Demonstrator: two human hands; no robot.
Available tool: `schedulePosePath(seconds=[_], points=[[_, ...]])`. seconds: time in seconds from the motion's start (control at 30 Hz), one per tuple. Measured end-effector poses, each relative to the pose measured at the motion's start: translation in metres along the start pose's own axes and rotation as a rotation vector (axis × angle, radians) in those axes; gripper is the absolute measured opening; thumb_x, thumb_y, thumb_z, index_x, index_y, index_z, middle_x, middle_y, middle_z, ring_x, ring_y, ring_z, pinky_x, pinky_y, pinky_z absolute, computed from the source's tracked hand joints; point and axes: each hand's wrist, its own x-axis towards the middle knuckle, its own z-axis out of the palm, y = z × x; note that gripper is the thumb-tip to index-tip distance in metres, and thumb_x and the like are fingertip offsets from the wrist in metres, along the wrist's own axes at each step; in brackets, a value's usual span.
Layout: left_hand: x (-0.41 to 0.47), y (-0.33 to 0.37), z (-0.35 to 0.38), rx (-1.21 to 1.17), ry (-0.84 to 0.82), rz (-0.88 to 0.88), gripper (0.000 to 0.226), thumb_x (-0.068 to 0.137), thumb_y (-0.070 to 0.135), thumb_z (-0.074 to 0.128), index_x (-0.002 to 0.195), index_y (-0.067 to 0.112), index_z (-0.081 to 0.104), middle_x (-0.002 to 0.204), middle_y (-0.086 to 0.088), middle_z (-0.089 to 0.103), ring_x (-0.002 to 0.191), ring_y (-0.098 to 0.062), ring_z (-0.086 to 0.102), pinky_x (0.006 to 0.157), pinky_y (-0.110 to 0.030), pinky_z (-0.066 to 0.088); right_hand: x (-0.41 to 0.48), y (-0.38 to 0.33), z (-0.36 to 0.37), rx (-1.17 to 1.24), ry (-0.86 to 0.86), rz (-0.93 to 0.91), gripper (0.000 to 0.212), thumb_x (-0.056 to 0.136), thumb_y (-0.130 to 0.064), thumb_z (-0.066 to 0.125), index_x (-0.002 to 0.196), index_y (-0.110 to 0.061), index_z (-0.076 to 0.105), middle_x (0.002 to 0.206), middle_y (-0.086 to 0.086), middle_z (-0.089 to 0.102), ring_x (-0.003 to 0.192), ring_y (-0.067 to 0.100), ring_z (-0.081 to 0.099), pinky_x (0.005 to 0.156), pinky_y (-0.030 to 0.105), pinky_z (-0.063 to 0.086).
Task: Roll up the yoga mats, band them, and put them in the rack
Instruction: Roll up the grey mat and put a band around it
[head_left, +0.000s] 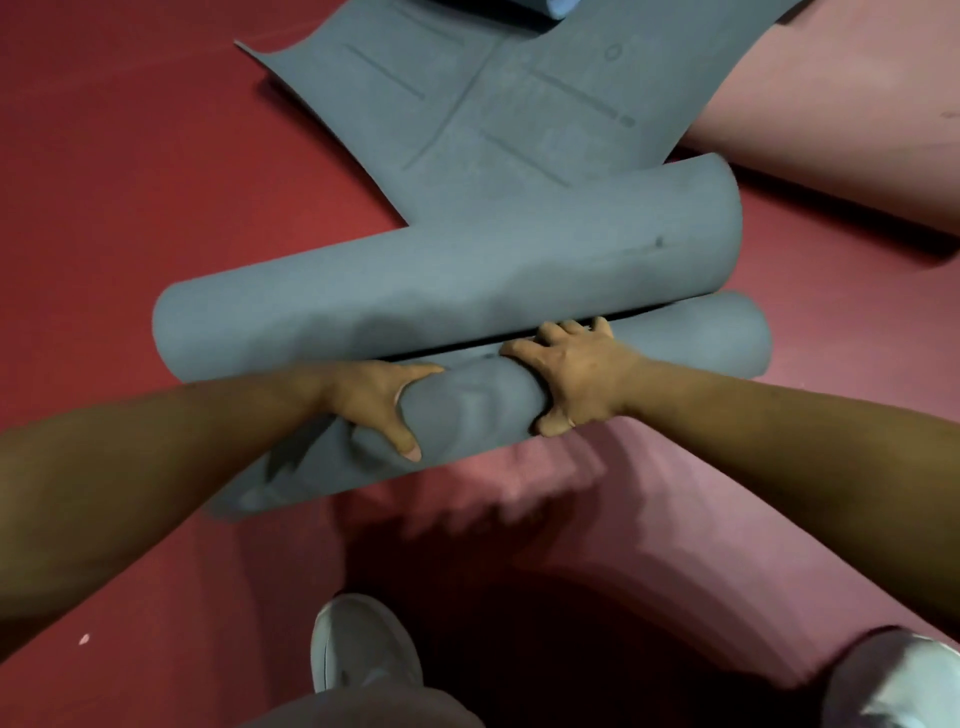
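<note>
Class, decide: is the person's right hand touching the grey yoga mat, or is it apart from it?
Touching. The head view shows the right hand wrapped round the rolled grey yoga mat, fingers over the top, thumb at the front.

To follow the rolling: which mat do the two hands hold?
The grey mat: left hand and right hand grip its rolled part. The pink mat lies unrolled, no hand on it.

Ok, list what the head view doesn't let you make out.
Head view:
Most fingers of the left hand: hidden behind the grey roll.
Far end of the grey mat: cut off by top edge.
Blue thing at top edge: mostly cut off, unidentifiable.
Rack, bands: not in view.
</note>
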Motion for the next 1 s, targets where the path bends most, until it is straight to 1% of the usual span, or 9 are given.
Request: schedulePosePath(seconds=[0.1,0.2,0.3,0.4,0.57,0.7,0.77,0.87,1.0], points=[[-0.004,-0.002,-0.013,0.17,0.038,-0.074,0.123,0.047,0.073,0.083,0.15,0.04,0.026,0.152,0.008,0.036,0.138,-0.012,0.037,0.117,-0.041,0.031,0.01,0.006,-0.014,0.111,-0.062,0.015,0.097,0.06,-0.062,0.078,0.145,-0.044,0.035,0.141,0.007,0.037,0.132,0.034,0.041,0.107,0.055,0.033],[-0.015,-0.008,-0.009,0.428,0.286,-0.161,0.14,0.038,0.098,0.055,0.155,0.036,0.01,0.163,-0.008,0.002,0.15,-0.028,0.004,0.118,-0.056,0.011,0.016,0.01,-0.016,0.2,-0.054,0.018,0.098,0.062,-0.056,0.082,0.147,-0.045,0.036,0.163,0.011,-0.012,0.153,0.033,0.0,0.117,0.068,0.007],[-0.028,-0.006,0.003,0.337,0.425,-0.044,0.13,0.046,0.095,0.048,0.154,0.029,0.02,0.153,-0.013,0.023,0.143,-0.033,0.025,0.115,-0.052,0.025,0.019,0.013,-0.019,0.25,-0.05,0.061,0.103,0.06,-0.055,0.083,0.149,-0.042,0.033,0.16,0.012,-0.031,0.153,0.029,-0.012,0.117,0.068,-0.003],[-0.03,0.011,0.028,0.258,0.438,0.005,0.122,0.053,0.083,0.049,0.152,0.015,0.027,0.138,-0.013,0.038,0.128,-0.034,0.044,0.107,-0.045,0.04,0.022,0.011,-0.023,0.297,-0.055,0.074,0.092,0.059,-0.051,0.084,0.14,-0.04,0.041,0.164,0.012,-0.01,0.153,0.03,0.0,0.117,0.068,-0.002],[-0.011,0.023,0.052,0.526,0.387,-0.19,0.14,0.057,0.074,0.074,0.156,0.018,-0.008,0.142,-0.016,0.033,0.131,-0.033,0.039,0.107,-0.046,0.037,0.019,0.007,-0.022,0.231,-0.028,0.075,0.079,0.064,-0.06,0.076,0.132,-0.035,0.046,0.136,0.01,0.038,0.134,0.033,0.033,0.115,0.063,0.016],[-0.007,0.01,0.026,0.34,0.336,-0.112,0.132,0.056,0.064,0.079,0.155,0.028,0.0,0.135,-0.012,0.045,0.125,-0.03,0.047,0.102,-0.033,0.042,0.008,-0.013,-0.004,-0.131,0.02,0.13,0.107,0.069,-0.084,0.048,0.154,-0.024,0.024,0.144,0.017,0.038,0.13,0.042,0.036,0.114,0.061,0.017],[-0.009,0.01,0.022,0.317,0.332,-0.037,0.125,0.054,0.061,0.08,0.151,0.032,0.007,0.126,-0.009,0.052,0.118,-0.027,0.053,0.096,-0.031,0.046,0.005,-0.017,0.001,-0.225,0.02,0.117,0.121,0.062,-0.089,0.052,0.155,-0.019,0.018,0.142,0.014,0.038,0.126,0.04,0.039,0.11,0.058,0.023],[-0.014,0.014,0.022,0.173,0.193,0.043,0.115,0.054,0.052,0.085,0.146,0.038,0.017,0.125,0.007,0.055,0.113,-0.014,0.056,0.092,-0.028,0.047,0.001,-0.012,0.002,-0.194,-0.033,0.043,0.115,0.056,-0.086,0.063,0.146,-0.024,0.031,0.135,0.009,0.047,0.118,0.036,0.048,0.101,0.051,0.035],[-0.009,0.016,0.024,-0.009,-0.049,0.101,0.115,0.06,0.034,0.093,0.149,0.031,0.021,0.142,0.013,0.043,0.13,-0.005,0.044,0.109,-0.028,0.039,-0.006,-0.009,0.006,-0.022,-0.162,0.002,0.104,0.05,-0.082,0.07,0.136,-0.031,0.043,0.129,0.004,0.054,0.116,0.034,0.052,0.099,0.05,0.039]])
